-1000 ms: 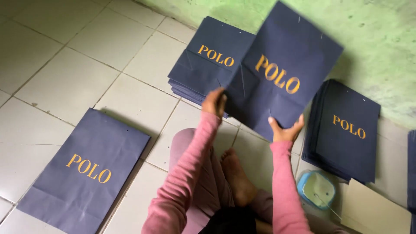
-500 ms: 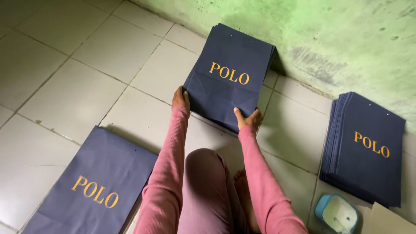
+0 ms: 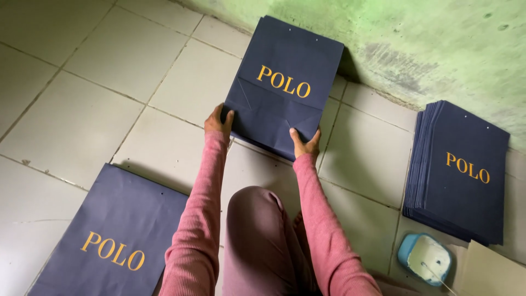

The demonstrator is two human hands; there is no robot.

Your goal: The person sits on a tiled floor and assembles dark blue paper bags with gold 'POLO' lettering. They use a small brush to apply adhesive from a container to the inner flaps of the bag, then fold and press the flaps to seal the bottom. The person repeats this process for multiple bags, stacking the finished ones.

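A stack of flat dark navy paper bags (image 3: 285, 82) with gold lettering lies on the tiled floor ahead of me, by the green wall. My left hand (image 3: 218, 120) grips the stack's near left corner. My right hand (image 3: 306, 143) holds its near bottom edge, fingers curled on the top bag. Both arms wear pink sleeves, and my bent knee (image 3: 257, 219) is between them.
A second thick stack of navy bags (image 3: 463, 170) lies at the right. One flat navy bag (image 3: 118, 235) lies at the lower left. A light blue tub (image 3: 426, 259) of white paste sits at the lower right beside a pale sheet (image 3: 493, 271).
The bag that I held up in the air has come down onto the far stack. Both hands now rest at the stack's near edge.
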